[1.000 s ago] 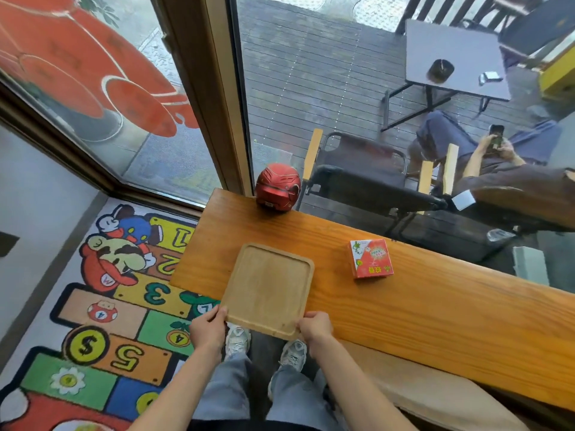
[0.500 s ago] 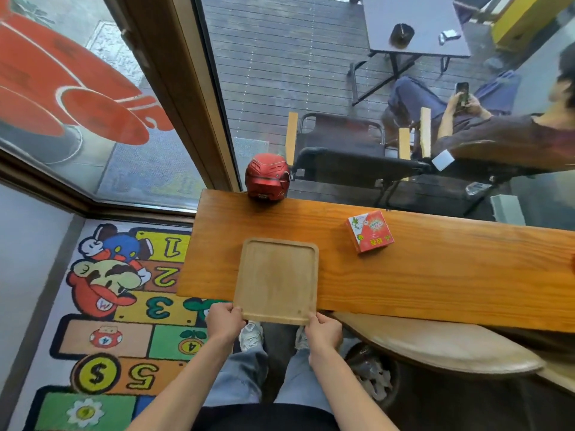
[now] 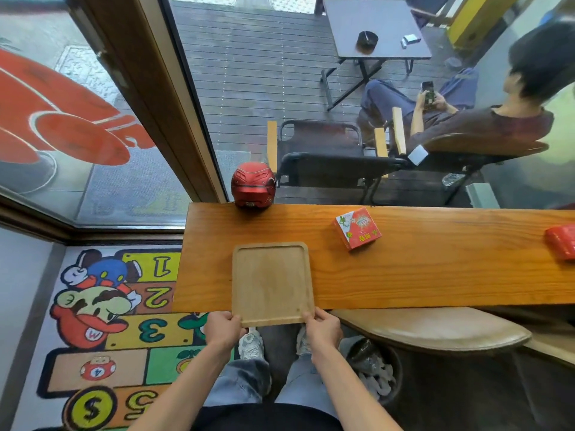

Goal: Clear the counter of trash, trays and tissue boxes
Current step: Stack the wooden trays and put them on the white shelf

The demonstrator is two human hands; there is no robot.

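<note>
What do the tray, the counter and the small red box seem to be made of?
Tray: pale, matte wood with faint grain, apparently unvarnished. Counter: darker orange-brown wood, strong grain and a slight sheen, likely varnished. Small red box: probably printed cardboard, given its crisp folded edges and coloured graphics.

At the lower left of the frame, the floor mat (image 3: 102, 334) carries hopscotch numbers 1, 2, 3 and 5, a "$" on a yellow coin, and a "4" on a small red mushroom. The red tissue box (image 3: 357, 228) on the counter, right of centre, bears printed characters too small to read.
</note>
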